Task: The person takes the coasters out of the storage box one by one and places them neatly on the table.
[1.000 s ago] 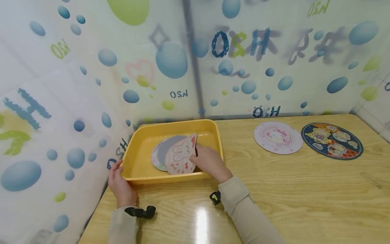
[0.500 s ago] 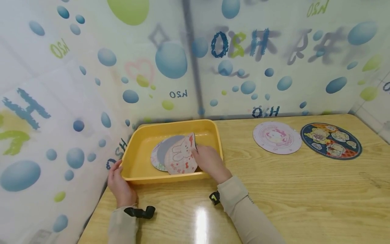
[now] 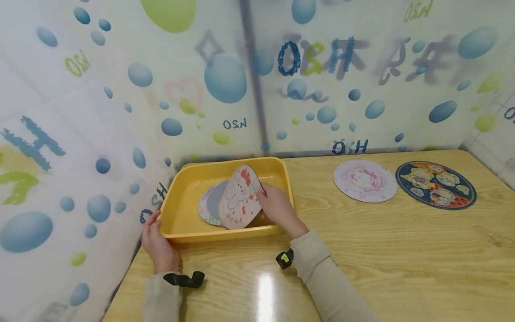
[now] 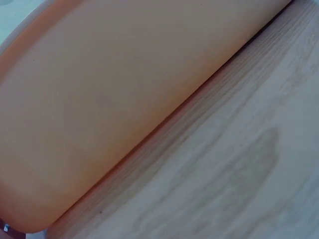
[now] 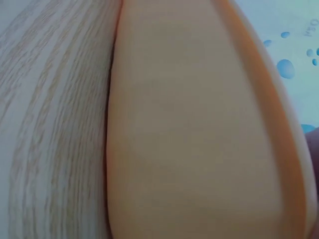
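A yellow plastic tray point(image 3: 185, 197) stands at the table's back left corner. Inside it lie round mats, one grey point(image 3: 215, 203). My right hand point(image 3: 275, 205) pinches a pink bunny mat point(image 3: 237, 199) by its right edge and holds it tilted up over the tray. My left hand point(image 3: 154, 239) grips the tray's front left corner. In the left wrist view only the tray's outer wall point(image 4: 124, 89) and the tabletop show. The right wrist view is likewise filled by the tray's wall point(image 5: 189, 134) beside the wood.
On the wooden table point(image 3: 402, 250) to the right lie a round pink mat point(image 3: 364, 180) and a round dark blue cartoon mat point(image 3: 436, 184). Bubble-patterned walls point(image 3: 225, 80) close in the back and left sides.
My right hand has raised the bunny mat, tipping it more upright above the tray. The left hand has stayed on the tray's corner.
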Tool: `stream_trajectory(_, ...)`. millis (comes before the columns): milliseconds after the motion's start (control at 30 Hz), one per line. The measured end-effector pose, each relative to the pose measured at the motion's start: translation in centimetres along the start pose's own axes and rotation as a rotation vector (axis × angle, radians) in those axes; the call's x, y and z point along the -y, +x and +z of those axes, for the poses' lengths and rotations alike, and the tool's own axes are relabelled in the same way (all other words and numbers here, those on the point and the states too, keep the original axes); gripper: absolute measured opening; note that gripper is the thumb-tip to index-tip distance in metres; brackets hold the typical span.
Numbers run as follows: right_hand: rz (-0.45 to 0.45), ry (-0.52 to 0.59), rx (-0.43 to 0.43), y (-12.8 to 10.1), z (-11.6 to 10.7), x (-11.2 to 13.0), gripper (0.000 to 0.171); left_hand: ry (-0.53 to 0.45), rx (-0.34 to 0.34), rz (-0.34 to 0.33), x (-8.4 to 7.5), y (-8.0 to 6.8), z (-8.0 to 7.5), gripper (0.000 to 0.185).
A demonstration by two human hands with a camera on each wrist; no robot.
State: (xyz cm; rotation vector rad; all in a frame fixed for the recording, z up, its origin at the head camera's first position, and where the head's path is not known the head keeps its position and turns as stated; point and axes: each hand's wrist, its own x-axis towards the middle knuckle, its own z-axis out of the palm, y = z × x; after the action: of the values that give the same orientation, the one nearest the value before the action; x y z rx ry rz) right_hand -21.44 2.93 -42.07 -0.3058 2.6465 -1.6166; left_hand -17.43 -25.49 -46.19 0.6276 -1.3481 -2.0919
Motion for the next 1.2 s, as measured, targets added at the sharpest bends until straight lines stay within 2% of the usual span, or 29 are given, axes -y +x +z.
stream_trajectory(200, 0.023, 0.19, -0.009, -0.12, -0.76, 0.03, 0.022, -0.02, 0.006, -0.005, -0.03, -0.09, 0.08, 0.03)
stream_trajectory(567, 0.061, 0.312, -0.027, 0.17, -0.91, -0.19, 0.021, -0.01, -0.001, -0.014, -0.05, 0.0, 0.07, 0.03)
stream_trajectory(700, 0.05, 0.343, -0.022, 0.05, -0.9, -0.11, 0.021, 0.002, -0.008, -0.016, -0.04, 0.03, -0.05, 0.029)
stream_trajectory(1033, 0.037, 0.336, 0.024, 0.29, -1.01, -0.25, 0.021, -0.009, -0.009, -0.025, 0.04, 0.06, 0.1, 0.029)
stream_trajectory(1200, 0.031, 0.324, 0.017, 0.16, -1.11, -0.12, 0.021, -0.012, -0.008, -0.017, 0.01, -0.05, 0.1, 0.029)
